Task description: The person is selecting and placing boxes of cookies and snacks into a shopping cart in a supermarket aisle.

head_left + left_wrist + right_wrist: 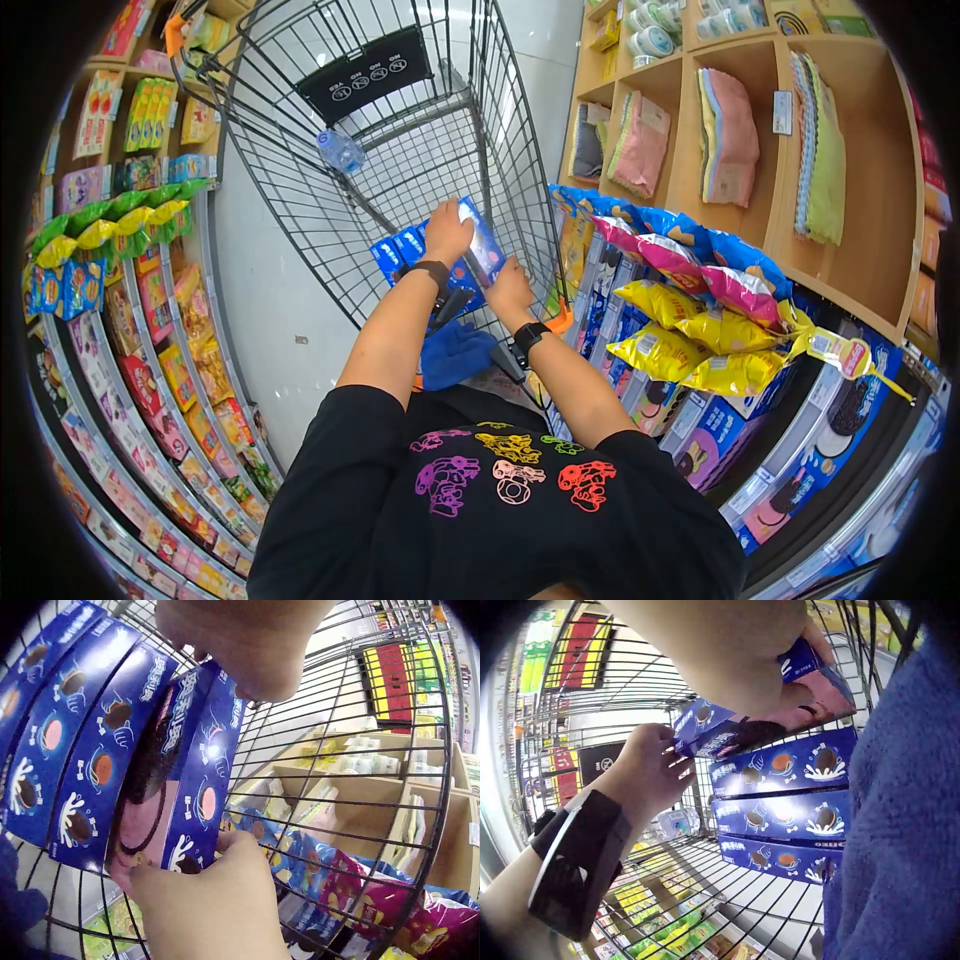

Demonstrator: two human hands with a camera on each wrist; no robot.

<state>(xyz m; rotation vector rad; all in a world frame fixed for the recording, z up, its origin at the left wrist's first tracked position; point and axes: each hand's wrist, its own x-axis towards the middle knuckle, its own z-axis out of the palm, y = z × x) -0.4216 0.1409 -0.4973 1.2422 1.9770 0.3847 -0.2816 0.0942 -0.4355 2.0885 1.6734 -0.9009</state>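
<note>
Both hands hold a blue Oreo cookie box (204, 761) with a pink front, tilted inside the shopping cart (420, 130). My left hand (449, 238) has the far end between thumb and fingers; those fingers show spread in the right wrist view. At the near end, my right hand (511, 290) grips the box, thumb on one side and fingers round the other. Close beside it stand several matching cookie boxes (780, 814) in a row. A blue fluffy cloth (455, 355) lies by the cart handle, nearest my body.
A water bottle (341, 151) lies farther along the cart. On the right, hanging snack bags (690, 330) come close to the cart, below wooden cubbies with folded towels (730, 135). Packed snack shelves (160, 350) line the left side.
</note>
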